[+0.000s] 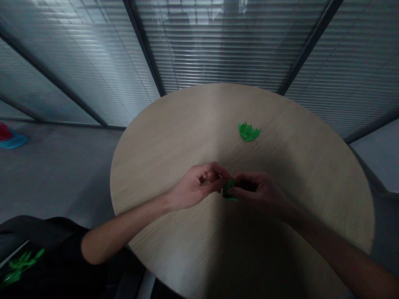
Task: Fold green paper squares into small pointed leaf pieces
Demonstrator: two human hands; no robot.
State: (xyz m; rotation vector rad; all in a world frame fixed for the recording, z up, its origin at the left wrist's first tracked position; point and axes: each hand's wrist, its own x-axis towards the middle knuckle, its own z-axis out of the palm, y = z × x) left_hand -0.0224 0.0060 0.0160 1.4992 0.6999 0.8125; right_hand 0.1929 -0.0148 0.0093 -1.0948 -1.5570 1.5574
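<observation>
With fingers nearly together, my right hand is pinching a green piece; my left hand is sitting half-curled at its ten o'clock, whether gripping I can't tell. I'm risking uneven pressure popping it toward the green cluster at one o'clock.

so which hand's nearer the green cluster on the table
Right: the right hand is on the near side of the green cluster; the left hand is farther, to its near left.

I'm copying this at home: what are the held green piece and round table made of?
The held green piece may be smooth plastic: even colour, but small and partly covered, so I'm unsure. The round table looks like satiny wood or laminate: fine grain lines, soft sheen.
</observation>
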